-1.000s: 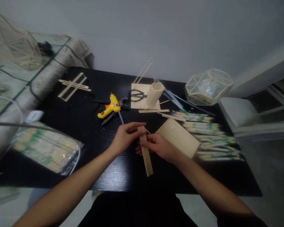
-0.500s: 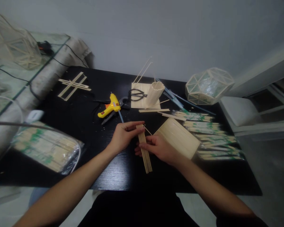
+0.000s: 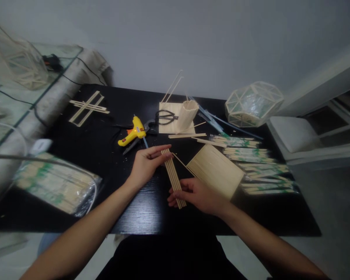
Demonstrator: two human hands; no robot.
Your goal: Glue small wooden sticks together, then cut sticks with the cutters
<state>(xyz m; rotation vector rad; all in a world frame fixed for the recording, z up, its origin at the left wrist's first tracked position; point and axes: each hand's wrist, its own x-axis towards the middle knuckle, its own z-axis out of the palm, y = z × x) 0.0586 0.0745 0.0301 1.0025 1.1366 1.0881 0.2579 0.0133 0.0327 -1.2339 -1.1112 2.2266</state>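
A flat row of several thin wooden sticks (image 3: 172,175) lies on the black table (image 3: 105,155) in front of me. My left hand (image 3: 147,163) pinches the far end of the row with fingers closed on it. My right hand (image 3: 196,194) grips the near end, fingers curled over the sticks. A single loose stick (image 3: 182,164) slants between the row and a flat panel of glued sticks (image 3: 216,170), which lies just right of my hands.
A yellow glue gun (image 3: 134,132), black scissors (image 3: 165,116) and a stick cup (image 3: 187,114) sit behind my hands. Wrapped chopsticks (image 3: 251,155) lie at right, a bag of them (image 3: 55,184) at left. A geometric stick frame (image 3: 252,104) stands far right, a stick cross (image 3: 87,107) far left.
My right hand has slid down the row of sticks from its middle to its near end. The left hand stays on the far end. The view has shifted slightly.
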